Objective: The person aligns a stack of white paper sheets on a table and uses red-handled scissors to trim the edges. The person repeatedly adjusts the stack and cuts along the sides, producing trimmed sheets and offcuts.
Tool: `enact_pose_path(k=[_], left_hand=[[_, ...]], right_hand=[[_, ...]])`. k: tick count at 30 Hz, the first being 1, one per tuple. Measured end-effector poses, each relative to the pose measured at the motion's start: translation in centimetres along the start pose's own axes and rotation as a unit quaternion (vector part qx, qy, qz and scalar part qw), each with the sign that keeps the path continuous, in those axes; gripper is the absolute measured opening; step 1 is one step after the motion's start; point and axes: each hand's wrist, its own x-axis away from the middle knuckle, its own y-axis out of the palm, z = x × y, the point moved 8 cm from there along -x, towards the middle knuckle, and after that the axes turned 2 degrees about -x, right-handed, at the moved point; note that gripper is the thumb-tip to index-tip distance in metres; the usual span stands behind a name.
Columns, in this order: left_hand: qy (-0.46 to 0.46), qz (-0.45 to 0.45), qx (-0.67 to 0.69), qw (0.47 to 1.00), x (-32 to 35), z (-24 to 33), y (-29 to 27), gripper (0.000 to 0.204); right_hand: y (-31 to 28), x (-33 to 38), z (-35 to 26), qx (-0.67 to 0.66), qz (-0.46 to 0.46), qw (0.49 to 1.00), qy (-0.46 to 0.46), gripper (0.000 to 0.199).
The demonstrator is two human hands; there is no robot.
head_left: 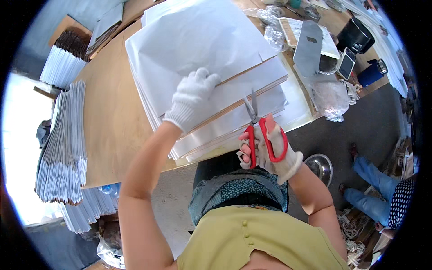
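Scissors [258, 128] in right hand [270, 150]; left hand [193, 96] presses paper stack [202, 49].

We see the paper stack [211, 49] lying on the tabletop [112, 117], near its front edge. On the stack rests the left hand [192, 99]; to its right, at the stack's front edge, the right hand [267, 150] holds the scissors [258, 128]. Bundled sheets [63, 144] lie far left; a phone [346, 63] and a mug [372, 73] sit far right
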Motion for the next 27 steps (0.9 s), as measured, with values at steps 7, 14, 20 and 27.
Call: enact_pose_path(k=[7, 14, 20, 27], left_hand=[[-0.079, -0.047, 0.042, 0.995, 0.2, 4.0, -0.1, 0.030], [-0.063, -0.012, 0.120, 0.991, 0.5, 2.3, -0.2, 0.018], [-0.054, -0.094, 0.197, 0.974, 0.3, 1.9, -0.3, 0.020], [-0.052, -0.230, 0.285, 0.929, -1.0, -0.8, 1.1, 0.039]], right_hand=[[-1.4, -1.2, -1.3, 0.114, -0.064, 0.991, -0.011, 0.084], [-5.5, 1.0, -4.7, 0.162, 0.038, 0.985, -0.047, 0.059], [-8.0, -0.6, -6.4, 0.169, 0.085, 0.976, -0.112, 0.043], [0.0, -3.4, 8.9, 0.165, -0.101, 0.980, 0.048, 0.041]])
